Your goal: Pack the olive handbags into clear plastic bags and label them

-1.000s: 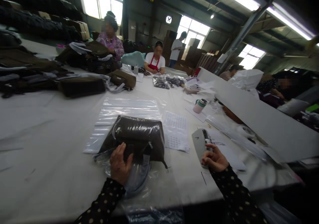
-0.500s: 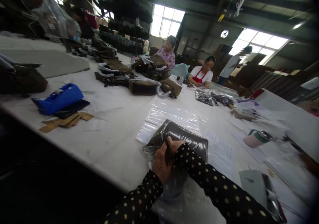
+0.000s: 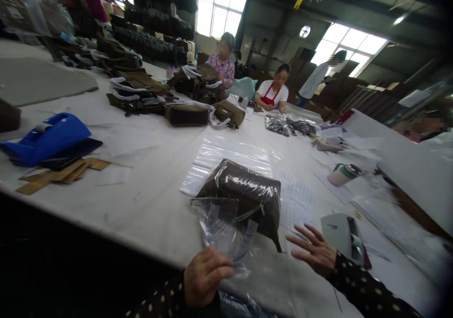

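Observation:
A dark brown bag (image 3: 244, 186) lies on the table inside a clear plastic bag (image 3: 215, 219), its pale wrapped handles toward me. My left hand (image 3: 208, 276) is closed in a pinch on the near edge of the plastic bag. To the right of the brown bag, my right hand (image 3: 313, 249) is open in the air, fingers spread, touching nothing I can make out. Closest to it is a grey tape dispenser (image 3: 339, 235). Beneath the wrapped bag lies a stack of clear plastic sleeves (image 3: 201, 162).
A blue tape dispenser (image 3: 53, 136) and brown card strips (image 3: 67, 174) lie to the left. Several brown bags (image 3: 187, 114) are piled farther back. A printed sheet (image 3: 297, 200) and a pink cup (image 3: 343, 174) sit on the right. Other people (image 3: 272, 91) work across the table (image 3: 141, 214).
Both hands have come off the top of the wrapped bag. My left hand has drawn back to the plastic's near edge; my right hand has moved right and opened. The view has shifted slightly.

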Demonstrator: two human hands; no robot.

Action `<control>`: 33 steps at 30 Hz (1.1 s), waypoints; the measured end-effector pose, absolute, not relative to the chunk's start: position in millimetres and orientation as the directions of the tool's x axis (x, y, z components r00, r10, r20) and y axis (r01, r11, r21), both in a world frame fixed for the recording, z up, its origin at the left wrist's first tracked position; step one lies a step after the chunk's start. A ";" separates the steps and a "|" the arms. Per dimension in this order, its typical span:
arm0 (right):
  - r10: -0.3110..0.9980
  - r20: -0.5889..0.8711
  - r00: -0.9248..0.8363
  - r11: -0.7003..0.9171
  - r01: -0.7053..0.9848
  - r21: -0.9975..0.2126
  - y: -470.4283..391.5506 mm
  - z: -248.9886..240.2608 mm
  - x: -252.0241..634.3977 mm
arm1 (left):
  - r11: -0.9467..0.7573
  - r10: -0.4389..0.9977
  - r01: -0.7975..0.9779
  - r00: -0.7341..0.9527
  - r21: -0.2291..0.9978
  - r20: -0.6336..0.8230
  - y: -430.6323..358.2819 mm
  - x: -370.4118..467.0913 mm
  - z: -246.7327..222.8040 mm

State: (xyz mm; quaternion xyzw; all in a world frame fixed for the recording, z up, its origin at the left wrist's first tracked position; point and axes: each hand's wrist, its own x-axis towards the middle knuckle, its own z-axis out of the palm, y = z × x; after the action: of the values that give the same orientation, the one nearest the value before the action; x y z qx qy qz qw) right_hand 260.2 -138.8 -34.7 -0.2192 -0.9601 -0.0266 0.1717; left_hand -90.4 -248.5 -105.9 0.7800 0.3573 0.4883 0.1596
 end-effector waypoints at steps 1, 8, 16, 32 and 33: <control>0.393 0.348 -0.851 0.910 0.414 -0.015 -150.9 -46.2 263.6 | -0.701 0.713 0.369 0.391 0.610 0.583 -261.8 -90.7 -107.9; 0.396 0.489 -0.778 0.918 0.331 -0.218 -149.7 -66.2 219.9 | -0.530 0.830 0.635 0.524 0.562 0.191 -281.5 -70.3 -121.4; 0.795 0.548 -0.262 0.605 0.426 -0.673 -179.7 -80.0 183.3 | 0.040 0.991 0.135 -0.134 0.990 -0.022 -273.1 -92.4 -118.2; 0.878 0.153 0.454 -0.137 0.544 -0.828 -218.2 -81.5 96.4 | -0.419 0.844 0.820 0.193 0.390 0.500 -213.6 -83.3 -83.2; 0.894 0.154 0.421 -0.129 0.569 -0.812 -218.2 -79.4 101.0 | -0.381 0.858 0.837 0.161 0.393 0.488 -201.6 -81.4 -92.9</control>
State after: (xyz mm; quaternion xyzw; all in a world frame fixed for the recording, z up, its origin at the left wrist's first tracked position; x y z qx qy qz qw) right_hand 101.0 -218.2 -79.4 -0.7268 -0.5033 0.1901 0.4270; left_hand -81.4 -201.6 -92.9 0.7618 0.5562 0.3317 0.0155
